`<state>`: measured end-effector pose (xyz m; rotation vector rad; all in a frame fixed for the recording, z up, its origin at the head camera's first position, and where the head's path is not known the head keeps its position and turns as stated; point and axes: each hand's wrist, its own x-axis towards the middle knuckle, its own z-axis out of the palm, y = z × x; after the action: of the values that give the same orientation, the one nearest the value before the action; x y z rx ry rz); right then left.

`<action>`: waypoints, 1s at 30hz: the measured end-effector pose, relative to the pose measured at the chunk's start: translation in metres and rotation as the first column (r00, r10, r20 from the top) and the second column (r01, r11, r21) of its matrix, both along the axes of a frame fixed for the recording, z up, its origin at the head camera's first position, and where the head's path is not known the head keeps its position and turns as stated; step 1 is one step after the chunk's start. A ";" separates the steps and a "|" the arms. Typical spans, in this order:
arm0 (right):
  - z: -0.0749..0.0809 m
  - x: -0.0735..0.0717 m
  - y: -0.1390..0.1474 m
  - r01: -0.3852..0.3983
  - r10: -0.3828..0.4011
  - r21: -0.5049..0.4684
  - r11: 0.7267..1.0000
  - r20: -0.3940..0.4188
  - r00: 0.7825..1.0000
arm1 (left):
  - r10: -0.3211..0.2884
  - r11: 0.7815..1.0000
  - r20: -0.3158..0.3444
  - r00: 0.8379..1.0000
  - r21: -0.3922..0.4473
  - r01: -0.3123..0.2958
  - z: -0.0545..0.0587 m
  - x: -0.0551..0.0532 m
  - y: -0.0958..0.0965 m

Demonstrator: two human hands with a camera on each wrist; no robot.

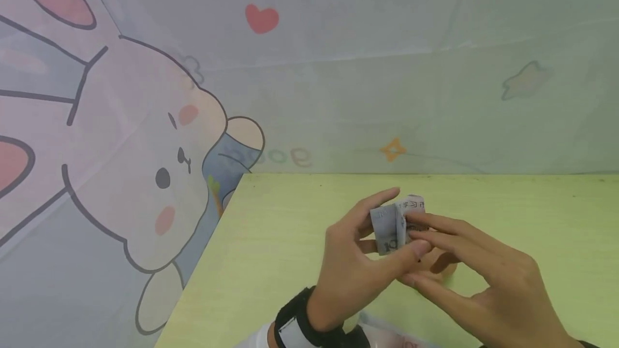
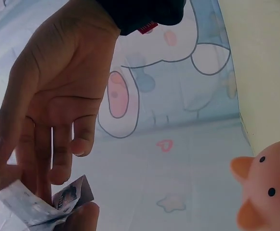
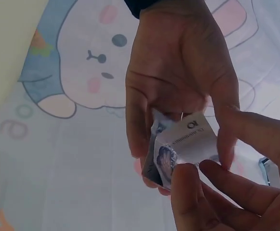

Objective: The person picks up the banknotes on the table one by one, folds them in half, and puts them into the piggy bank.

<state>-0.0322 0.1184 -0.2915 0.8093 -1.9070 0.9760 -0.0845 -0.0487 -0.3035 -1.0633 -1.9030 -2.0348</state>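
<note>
Folded banknote (image 1: 384,225), crease roughly upright

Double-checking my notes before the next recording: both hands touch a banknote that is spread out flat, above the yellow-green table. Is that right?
Not quite: the banknote is folded, with panels at an angle to each other, as the head view shows. The left hand and right hand do both touch it, above the yellow-green table.
</note>
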 end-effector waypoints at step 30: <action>0.007 0.001 0.018 0.165 -0.096 -0.224 0.960 0.292 0.952 | -0.044 0.998 0.148 0.988 0.057 0.036 0.010 -0.002 -0.011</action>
<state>-0.0312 0.1365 -0.2843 0.4094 -1.9930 1.2663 -0.0867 -0.0595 -0.2937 -0.9690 -1.8974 -2.2331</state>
